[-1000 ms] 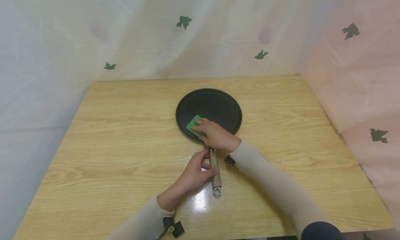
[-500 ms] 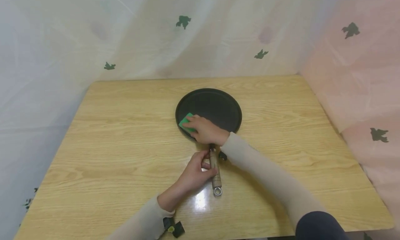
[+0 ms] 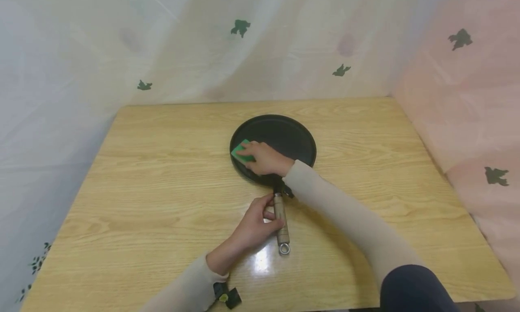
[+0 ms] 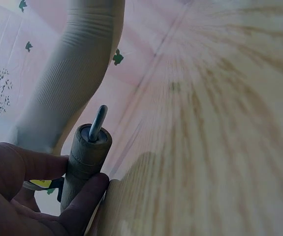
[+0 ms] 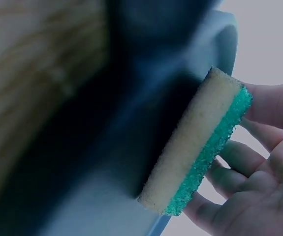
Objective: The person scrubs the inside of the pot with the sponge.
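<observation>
A round, shallow black frying pan (image 3: 284, 133) lies on the table with its wooden handle (image 3: 280, 212) toward the person. My left hand (image 3: 252, 226) holds this handle from the left, thumb and fingers on either side of it. In the left wrist view a metal hanging ring (image 4: 98, 123) tops the handle's end. My right hand (image 3: 266, 160) grips a kitchen sponge (image 3: 240, 153) against the left part of the pan's surface. Seen from the right wrist, the sponge's green scouring layer (image 5: 207, 150) faces the fingers and its beige side faces the pan.
The wood-grain table (image 3: 162, 167) reaches back to a pale hanging cloth (image 3: 284, 41) with dark green bird shapes. Pinkish cloth (image 3: 479, 113) borders the right side. The right sleeve (image 3: 345, 208) crosses over the table from the right.
The right hand has slid the sponge left across the pan, then slightly away from the person along the left rim. The left hand keeps its hold on the handle.
</observation>
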A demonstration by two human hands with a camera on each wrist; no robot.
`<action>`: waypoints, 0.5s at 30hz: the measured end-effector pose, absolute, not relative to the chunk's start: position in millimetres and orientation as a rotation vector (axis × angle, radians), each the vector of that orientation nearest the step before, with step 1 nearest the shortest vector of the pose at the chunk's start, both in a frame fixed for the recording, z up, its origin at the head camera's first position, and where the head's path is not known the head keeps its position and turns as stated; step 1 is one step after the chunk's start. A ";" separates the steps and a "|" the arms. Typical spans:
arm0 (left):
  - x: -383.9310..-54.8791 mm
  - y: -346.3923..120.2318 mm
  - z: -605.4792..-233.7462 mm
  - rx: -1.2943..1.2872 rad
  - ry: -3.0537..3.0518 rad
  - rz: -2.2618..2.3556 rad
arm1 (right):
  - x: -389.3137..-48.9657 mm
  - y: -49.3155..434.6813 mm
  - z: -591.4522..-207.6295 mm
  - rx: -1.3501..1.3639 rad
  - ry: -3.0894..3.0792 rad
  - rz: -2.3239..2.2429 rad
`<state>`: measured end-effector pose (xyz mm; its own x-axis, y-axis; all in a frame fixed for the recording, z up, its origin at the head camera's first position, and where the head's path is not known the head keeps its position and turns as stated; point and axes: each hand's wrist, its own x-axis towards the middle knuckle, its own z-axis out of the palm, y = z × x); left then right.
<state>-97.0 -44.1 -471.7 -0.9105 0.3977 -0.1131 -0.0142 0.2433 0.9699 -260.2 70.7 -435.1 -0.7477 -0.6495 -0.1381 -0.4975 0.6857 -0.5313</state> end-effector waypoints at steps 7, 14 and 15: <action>-97.9 -44.0 -472.6 0.361 2.181 1.706 | -272.7 66.4 -432.2 -0.809 2.584 -0.704; -96.7 -43.4 -471.5 0.350 2.170 1.726 | -286.7 62.8 -428.6 -0.697 2.578 -0.709; -96.6 -43.4 -471.2 0.345 2.169 1.723 | -288.6 62.4 -428.4 -0.685 2.576 -0.702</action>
